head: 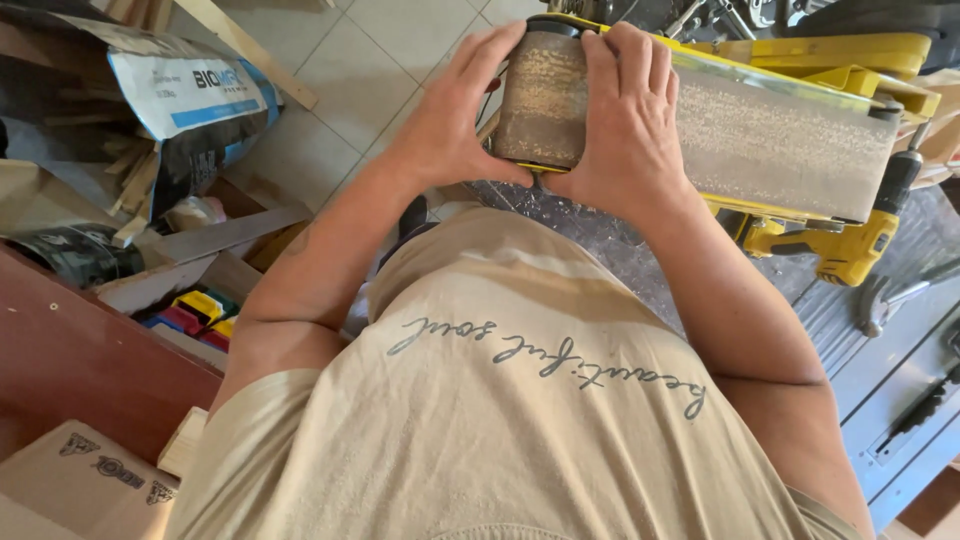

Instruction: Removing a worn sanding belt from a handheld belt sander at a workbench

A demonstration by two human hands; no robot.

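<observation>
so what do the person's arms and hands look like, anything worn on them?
Both arms are bare up to short sleeves of a beige T-shirt with grey cursive lettering across the front. The left hand and right hand are bare too: no gloves, and no rings, watch or wristbands visible. A faint dark mark shows on the left forearm, too blurred to tell what it is.

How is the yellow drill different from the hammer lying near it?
The yellow drill is chunky, yellow and black; the hammer is thin, grey metal. The drill sits tucked under the yellow belt sander, while the hammer lies out in the open, further right. The drill lies closer to the right hand than the hammer does. Neither is being held: both hands, the left hand too, grip the sander's belt end. Both tools rest on the grey metal bench.
</observation>
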